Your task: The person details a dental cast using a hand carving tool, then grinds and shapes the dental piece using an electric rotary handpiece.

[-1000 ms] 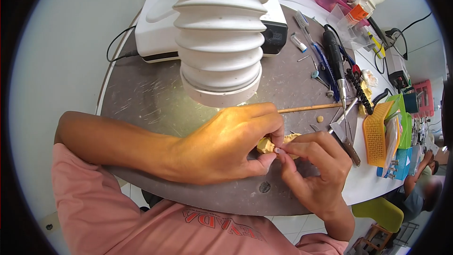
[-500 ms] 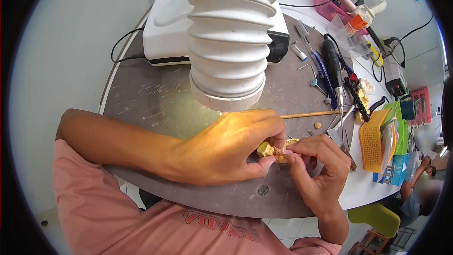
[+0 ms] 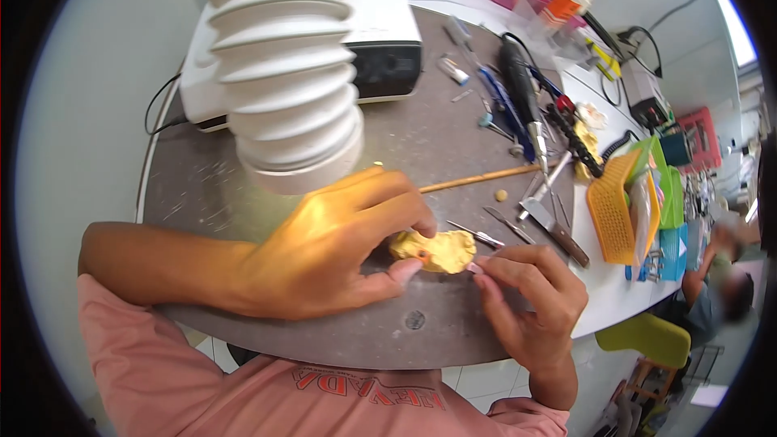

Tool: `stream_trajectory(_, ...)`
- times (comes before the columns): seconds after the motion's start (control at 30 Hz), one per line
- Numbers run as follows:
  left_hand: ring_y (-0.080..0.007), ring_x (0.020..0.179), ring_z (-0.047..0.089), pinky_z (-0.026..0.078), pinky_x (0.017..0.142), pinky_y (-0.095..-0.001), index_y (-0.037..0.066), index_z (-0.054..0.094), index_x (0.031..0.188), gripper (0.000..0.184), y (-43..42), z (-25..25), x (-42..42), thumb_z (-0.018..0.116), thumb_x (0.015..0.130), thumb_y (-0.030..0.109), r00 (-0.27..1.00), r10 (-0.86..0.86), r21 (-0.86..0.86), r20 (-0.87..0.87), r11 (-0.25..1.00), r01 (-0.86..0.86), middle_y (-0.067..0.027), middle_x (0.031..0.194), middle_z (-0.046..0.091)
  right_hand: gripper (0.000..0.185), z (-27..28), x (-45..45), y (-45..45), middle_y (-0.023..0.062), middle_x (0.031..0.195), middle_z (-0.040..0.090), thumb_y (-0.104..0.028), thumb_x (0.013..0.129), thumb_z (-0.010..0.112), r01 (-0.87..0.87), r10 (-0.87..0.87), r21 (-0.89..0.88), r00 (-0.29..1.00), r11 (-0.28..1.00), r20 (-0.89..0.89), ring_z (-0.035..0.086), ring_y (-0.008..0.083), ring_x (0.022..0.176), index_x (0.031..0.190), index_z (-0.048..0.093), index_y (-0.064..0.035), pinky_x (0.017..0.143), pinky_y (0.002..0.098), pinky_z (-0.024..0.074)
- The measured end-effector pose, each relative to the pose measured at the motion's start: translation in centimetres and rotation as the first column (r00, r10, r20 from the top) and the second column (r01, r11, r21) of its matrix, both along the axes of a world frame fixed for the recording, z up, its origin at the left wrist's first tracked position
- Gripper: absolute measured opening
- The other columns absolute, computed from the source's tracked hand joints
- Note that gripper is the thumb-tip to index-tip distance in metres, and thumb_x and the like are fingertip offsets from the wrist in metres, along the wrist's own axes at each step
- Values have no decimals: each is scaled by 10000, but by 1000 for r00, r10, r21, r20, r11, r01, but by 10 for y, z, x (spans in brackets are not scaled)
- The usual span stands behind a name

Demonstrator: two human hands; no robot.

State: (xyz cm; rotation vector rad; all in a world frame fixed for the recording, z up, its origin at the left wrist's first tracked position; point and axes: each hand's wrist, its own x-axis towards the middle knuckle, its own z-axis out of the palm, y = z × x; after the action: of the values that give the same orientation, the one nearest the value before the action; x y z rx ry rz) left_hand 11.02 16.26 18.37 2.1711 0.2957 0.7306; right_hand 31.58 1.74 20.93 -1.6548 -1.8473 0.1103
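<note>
Cast (image 3: 447,253) in L hand (image 3: 332,243); fingers (image 3: 402,204) half-curled

Cast (image 3: 447,252) – yel., tbl (image 3: 396,133) – grey, pink tee (image 3: 267,396)

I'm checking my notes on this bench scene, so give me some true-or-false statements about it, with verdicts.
1. The left hand holds the yellow cast. True.
2. The right hand grips the black handpiece. False: it pinches a small pinkish piece by the cast; the handpiece lies on the bench.
3. A wooden stick lies beyond the cast, as the wearer sees it. True.
4. The yellow basket stands left of the white ribbed hose in the picture. False: it stands to the right.
5. The wearer's shirt is pink with lettering. True.
</note>
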Motion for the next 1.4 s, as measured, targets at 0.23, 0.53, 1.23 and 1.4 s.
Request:
stream_trajectory(0.23, -256, 842, 666, 535, 746, -348, 22, 721, 1014, 295, -15, 10, -1, 827, 739, 2, 990, -81, 51, 119, 996, 75, -114, 952, 693, 231, 7, -18, -6, 92, 851, 704, 5, 724, 830, -78, 96, 113, 982, 990, -160, 681, 183, 684, 939, 752, -25, 571, 276, 533)
stream_trajectory(0.53, -184, 867, 682, 551, 763, -302, -22, 700, 1015, 162, -30, 8, -12, 728, 860, -57, 953, -117, -504, 280, 826, 250, -152, 1004, 705, 200, 8, -29, -3, 61, 842, 688, -88, 767, 839, -115, 146, 136, 957, 984, -251, 646, 169, 619, 938, 740, -58, 533, 285, 509)
stream_trajectory(1.23, -140, 1045, 626, 510, 960, -278, -72, 484, 1373, 426, 17, -1, -19, 614, 1018, 126, 959, 31, -959, 281, 42, 279, -166, 1223, 637, 414, 4, 80, 97, -83, 610, 416, -369, 1020, 612, 300, -345, -171, 833, 938, -433, 333, 44, 547, 751, 572, -57, 488, 261, 212)
stream_trajectory(1.4, -159, 1079, 631, 511, 970, -286, -76, 491, 1364, 417, 18, -7, -19, 616, 1014, 114, 942, 43, -943, 332, 18, 331, -176, 1244, 633, 355, 6, 35, 82, -28, 723, 508, -357, 1002, 649, 269, -78, 142, 666, 953, -742, 440, 27, 570, 797, 562, -80, 485, 183, 299)
